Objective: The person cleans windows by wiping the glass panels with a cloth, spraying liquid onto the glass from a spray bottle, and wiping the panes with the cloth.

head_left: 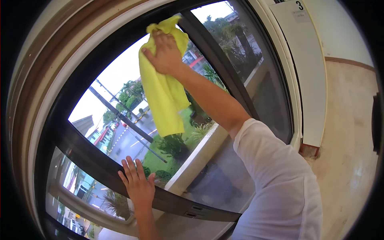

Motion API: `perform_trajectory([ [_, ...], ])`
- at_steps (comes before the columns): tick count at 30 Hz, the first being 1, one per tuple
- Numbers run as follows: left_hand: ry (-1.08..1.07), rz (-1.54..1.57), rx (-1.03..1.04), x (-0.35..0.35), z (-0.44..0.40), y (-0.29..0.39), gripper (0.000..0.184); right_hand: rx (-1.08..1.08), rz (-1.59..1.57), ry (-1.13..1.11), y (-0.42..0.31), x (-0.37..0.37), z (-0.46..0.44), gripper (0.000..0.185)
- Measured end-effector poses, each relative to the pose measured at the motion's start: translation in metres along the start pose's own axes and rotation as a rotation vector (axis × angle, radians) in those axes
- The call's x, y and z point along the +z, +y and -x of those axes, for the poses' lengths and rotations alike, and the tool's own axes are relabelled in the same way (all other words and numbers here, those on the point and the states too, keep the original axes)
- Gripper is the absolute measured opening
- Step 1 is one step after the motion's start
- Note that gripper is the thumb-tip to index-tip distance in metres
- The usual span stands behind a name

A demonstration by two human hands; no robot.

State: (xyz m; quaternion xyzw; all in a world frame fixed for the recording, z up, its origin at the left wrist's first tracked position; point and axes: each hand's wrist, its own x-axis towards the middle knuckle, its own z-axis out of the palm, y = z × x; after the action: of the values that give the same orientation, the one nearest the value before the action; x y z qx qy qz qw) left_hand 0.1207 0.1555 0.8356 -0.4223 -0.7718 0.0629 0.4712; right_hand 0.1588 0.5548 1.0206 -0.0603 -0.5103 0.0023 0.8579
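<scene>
A bright yellow cloth [163, 100] hangs down the window glass [120, 76], its top bunched near the dark upper frame. My right hand [165, 51] holds it against the pane, fingers bent over the upper part of the cloth. Lower down, my left hand [139, 185] rests with fingers spread on the dark window rail [96, 166] and the edge of the glass. That hand is open and holds nothing. My right arm in a white sleeve [276, 180] reaches up across the view and covers part of the window.
Dark upright frame bars [224, 60] divide the panes. A pale panel marked 3 [302, 80] stands right of the window, above a light tiled floor [344, 160]. Small latch slots [194, 212] sit in the lower rail. Through the glass show a ledge, plants and a street.
</scene>
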Motion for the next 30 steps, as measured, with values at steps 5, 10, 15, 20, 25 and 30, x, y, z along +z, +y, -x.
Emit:
perform_trajectory([
  [5, 0.107, -0.166, 0.039, 0.017, 0.028, -0.02, 0.063, 0.345, -0.021, -0.073, 0.05, 0.005, -0.025, 0.081],
  [10, 0.11, -0.157, 0.049, 0.009, 0.033, -0.014, 0.059, 0.505, 0.086, -0.271, 0.035, -0.011, -0.037, 0.095],
  [15, 0.134, -0.12, 0.068, 0.008, 0.034, -0.016, 0.058, 0.177, 0.039, -0.092, 0.069, -0.007, -0.026, 0.087],
  [20, 0.077, -0.05, -0.057, -0.02, 0.007, 0.019, 0.055, 0.096, 0.392, 0.042, 0.016, 0.022, -0.017, 0.086],
  [25, 0.56, -0.051, -0.017, -0.092, -0.076, 0.087, 0.055, -0.334, -0.267, -0.65, -0.14, -0.003, 0.048, 0.082],
  [30, 0.546, 0.023, 0.107, -0.082, -0.064, 0.104, 0.057, 0.08, -0.463, -0.502, -0.04, -0.052, 0.054, 0.059],
])
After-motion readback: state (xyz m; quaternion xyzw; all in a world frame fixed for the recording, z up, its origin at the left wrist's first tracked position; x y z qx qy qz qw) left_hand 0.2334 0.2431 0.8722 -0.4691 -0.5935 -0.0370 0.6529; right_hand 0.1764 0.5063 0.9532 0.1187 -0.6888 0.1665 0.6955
